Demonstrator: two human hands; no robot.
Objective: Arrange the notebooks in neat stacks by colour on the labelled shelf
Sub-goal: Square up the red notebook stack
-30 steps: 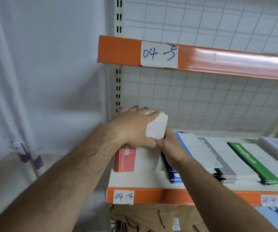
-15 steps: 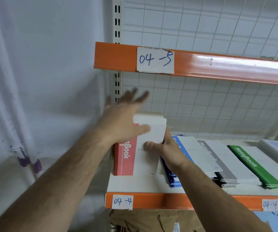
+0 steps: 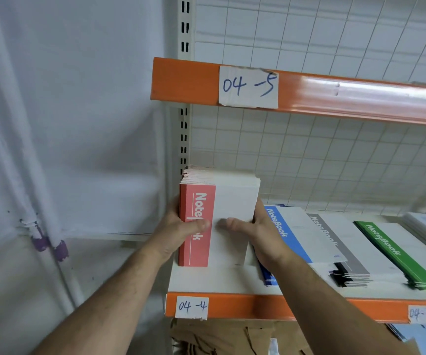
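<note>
While upright on white shelf (image 3: 206, 280): red notebook stack (image 3: 232, 206), left end.
Left grip (image 3: 178, 237), right grip (image 3: 260, 234): clasping its 2 side edges.
Room: white wall (image 3: 78, 124) left.

A stockroom: orange-beamed racking (image 3: 335, 98) with handwritten location labels (image 3: 248, 87) and wire-mesh backing (image 3: 309, 155).

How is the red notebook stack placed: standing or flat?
Standing: the red notebook stack rests on its lower edge, cover facing the camera.

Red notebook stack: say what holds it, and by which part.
The left hand grips the red notebook stack by its red left edge, the right hand by its white right edge; both thumbs press the front cover.
</note>
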